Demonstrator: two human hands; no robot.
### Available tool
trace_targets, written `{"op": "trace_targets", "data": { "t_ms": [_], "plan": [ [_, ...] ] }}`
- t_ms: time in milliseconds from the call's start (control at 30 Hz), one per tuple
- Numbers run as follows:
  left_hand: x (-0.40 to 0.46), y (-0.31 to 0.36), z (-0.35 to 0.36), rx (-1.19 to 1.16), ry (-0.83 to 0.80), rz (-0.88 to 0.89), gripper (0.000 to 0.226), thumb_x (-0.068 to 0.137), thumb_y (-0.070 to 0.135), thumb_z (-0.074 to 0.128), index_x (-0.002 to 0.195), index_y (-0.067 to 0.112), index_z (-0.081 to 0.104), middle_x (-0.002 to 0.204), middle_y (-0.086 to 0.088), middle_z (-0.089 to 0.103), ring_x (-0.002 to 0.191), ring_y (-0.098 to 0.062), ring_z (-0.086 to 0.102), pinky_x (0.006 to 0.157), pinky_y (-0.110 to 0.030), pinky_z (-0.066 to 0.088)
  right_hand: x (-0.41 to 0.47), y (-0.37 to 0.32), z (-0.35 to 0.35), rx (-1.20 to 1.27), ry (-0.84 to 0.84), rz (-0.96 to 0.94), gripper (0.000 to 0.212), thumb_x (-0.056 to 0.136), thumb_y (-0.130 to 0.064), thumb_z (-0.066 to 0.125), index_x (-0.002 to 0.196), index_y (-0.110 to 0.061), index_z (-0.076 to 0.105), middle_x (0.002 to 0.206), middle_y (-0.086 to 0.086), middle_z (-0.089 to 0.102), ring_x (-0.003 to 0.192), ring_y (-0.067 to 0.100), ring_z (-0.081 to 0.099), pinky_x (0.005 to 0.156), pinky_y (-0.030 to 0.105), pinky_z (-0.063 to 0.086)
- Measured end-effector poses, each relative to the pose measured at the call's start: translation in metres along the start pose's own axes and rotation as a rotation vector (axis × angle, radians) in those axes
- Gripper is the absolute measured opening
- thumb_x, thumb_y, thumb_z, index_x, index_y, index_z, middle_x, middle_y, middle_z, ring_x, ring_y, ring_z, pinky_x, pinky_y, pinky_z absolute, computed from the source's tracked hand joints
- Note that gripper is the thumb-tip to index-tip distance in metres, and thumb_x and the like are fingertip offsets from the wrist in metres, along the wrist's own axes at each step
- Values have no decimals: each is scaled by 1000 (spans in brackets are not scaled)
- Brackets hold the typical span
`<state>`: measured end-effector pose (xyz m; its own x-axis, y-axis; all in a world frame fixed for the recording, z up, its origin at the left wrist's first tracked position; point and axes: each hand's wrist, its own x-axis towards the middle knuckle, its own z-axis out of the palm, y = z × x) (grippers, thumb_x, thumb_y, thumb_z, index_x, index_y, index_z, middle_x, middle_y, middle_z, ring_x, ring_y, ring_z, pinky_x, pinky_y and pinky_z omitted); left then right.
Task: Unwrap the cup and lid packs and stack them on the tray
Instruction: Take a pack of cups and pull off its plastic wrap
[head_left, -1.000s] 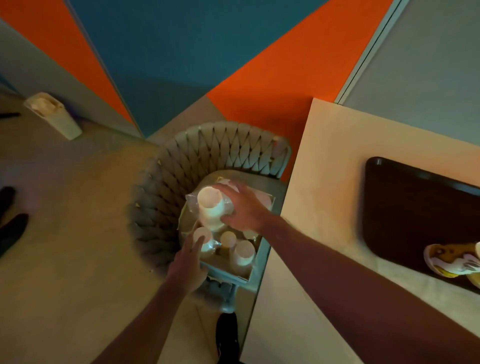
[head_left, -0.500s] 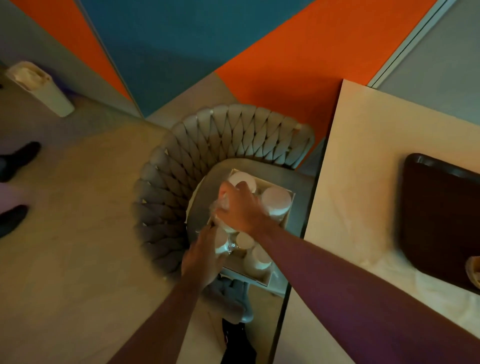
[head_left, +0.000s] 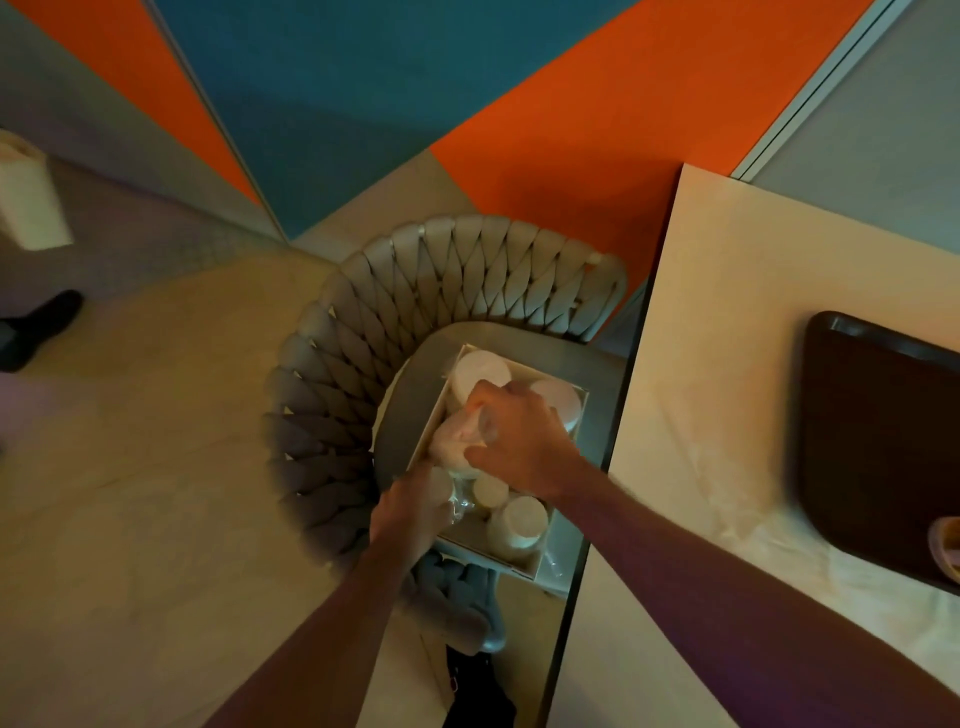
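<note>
Cup pack (head_left: 457, 441), a plastic-wrapped sleeve, stands in the open box (head_left: 524, 566) on the woven chair (head_left: 415, 280), left of the table. The right hand (head_left: 519, 447) is clenched around its top; the left hand (head_left: 410, 509) grips a smaller wrapped pack (head_left: 457, 501) nearer. It looks light, crushable, the film slippery, so a hold round the body seems wise. The dark tray (head_left: 872, 441) waits far right

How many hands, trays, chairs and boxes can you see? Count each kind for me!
Hands: 2, the left hand and the right hand, both in the box
Trays: 1, the dark tray on the table
Chairs: 1, the woven chair
Boxes: 1, the box on the chair seat
Total: 5
</note>
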<state>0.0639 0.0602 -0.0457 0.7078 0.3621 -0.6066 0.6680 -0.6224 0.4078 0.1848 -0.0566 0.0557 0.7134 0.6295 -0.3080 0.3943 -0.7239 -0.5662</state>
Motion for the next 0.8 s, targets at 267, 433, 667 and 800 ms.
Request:
{"op": "trace_targets", "data": {
  "t_ms": [267,433,667,800],
  "plan": [
    [7,13,-11,45,64,42,39,89,31,69,125,21,56,119,-10,66,115,-34,61,88,-38,49,-30,11,-75,123,124,54,42,72,-26,85,107,-32,63,102,-7,63,88,11,63,74,33,60],
    [25,14,-10,68,120,36,36,85,38,70,114,20,60,107,-8,69,105,-32,66,81,-37,51,-52,39,-108,281,233,163,42,70,-26,90,101,-36,63,98,-18,65,84,-4,62,61,11,51],
    [50,27,-11,40,167,104,43,84,42,72,119,19,61,108,-3,69,104,-26,67,72,-32,49,-76,75,-123,532,304,241,43,57,-28,91,92,-38,70,105,-3,67,94,26,67,57,45,63],
    [59,44,-15,51,143,142,44,90,32,72,127,14,55,114,-6,67,106,-26,67,77,-34,52,-86,87,-121,592,323,266,44,58,-23,94,94,-36,71,108,3,67,94,33,69,58,48,63]
  ]
}}
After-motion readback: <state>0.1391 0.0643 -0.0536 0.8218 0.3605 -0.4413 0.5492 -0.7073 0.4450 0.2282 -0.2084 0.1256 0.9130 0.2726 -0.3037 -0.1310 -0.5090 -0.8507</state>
